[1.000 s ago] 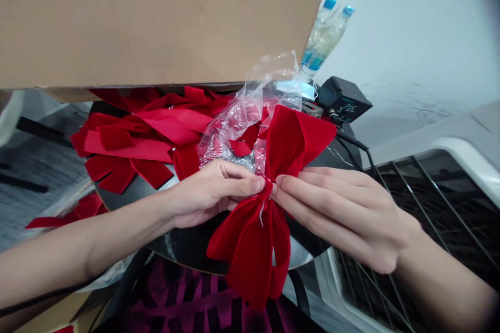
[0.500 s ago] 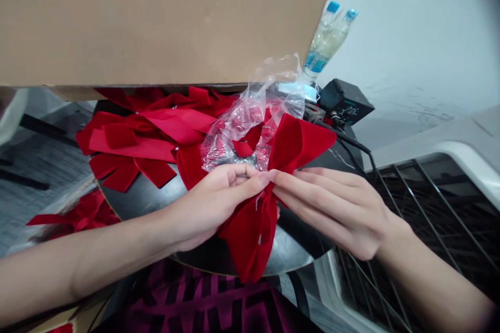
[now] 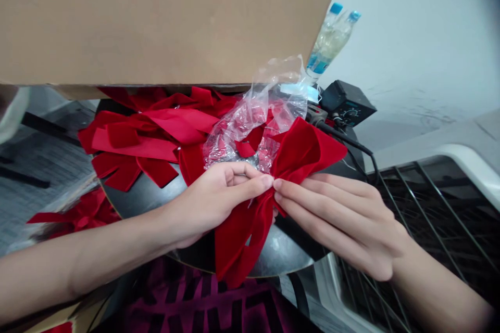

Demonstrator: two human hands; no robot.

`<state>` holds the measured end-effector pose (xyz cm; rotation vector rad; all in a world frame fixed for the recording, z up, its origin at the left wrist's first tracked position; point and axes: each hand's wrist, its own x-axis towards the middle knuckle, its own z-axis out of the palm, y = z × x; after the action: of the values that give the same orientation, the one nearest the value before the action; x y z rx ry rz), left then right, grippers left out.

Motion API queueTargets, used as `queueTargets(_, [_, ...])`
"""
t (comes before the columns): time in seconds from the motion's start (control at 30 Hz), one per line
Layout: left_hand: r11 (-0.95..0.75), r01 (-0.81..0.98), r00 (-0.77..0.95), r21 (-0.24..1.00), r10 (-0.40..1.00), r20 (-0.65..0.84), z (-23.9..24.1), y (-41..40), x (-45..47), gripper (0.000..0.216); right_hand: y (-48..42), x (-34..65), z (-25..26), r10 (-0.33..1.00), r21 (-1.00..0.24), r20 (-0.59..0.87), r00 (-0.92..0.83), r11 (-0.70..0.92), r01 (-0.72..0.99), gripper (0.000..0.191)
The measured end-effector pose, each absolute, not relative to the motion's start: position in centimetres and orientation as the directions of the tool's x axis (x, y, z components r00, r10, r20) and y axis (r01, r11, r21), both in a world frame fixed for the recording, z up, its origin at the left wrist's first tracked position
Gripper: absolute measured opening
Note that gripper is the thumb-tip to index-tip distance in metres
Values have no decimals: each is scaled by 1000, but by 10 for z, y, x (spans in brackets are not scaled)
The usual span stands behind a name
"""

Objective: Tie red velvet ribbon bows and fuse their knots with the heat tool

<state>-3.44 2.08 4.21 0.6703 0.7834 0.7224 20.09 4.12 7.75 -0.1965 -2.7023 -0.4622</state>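
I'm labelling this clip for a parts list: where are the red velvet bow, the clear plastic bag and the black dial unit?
Red velvet bow (image 3: 307, 153): head view, on its upper loop.
Clear plastic bag (image 3: 269, 101): head view, on its crumpled upper part.
Black dial unit (image 3: 346, 103): head view, on its top face.

No legible text, labels or brands anywhere. Black control box (image 3: 347, 103) at 2 o'clock: dial markings too small to read. Blue-capped plastic bottles (image 3: 329, 40) at 1 o'clock: blue labels, print unreadable.
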Motion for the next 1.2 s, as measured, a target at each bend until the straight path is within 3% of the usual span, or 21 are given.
queueTargets(0.27, [607, -304, 610, 734, 716, -339, 46, 31, -46, 15, 35, 200, 83, 104, 275, 398, -911, 934, 227, 26])
queueTargets(0.63, [578, -229, 500, 783, 760, -415, 42, 37, -50, 25, 41, 199, 84, 172, 163, 354, -919, 957, 242, 41])
queueTargets(1.0, [489, -64, 459, 870, 789, -409, 34, 45, -47, 25, 34, 187, 77, 239, 186, 361, -902, 929, 320, 25])
queueTargets(1.2, [469, 9, 498, 883, 763, -411, 34, 46, -46, 27, 34, 184, 74, 328, 122, 316, -890, 917, 380, 21])
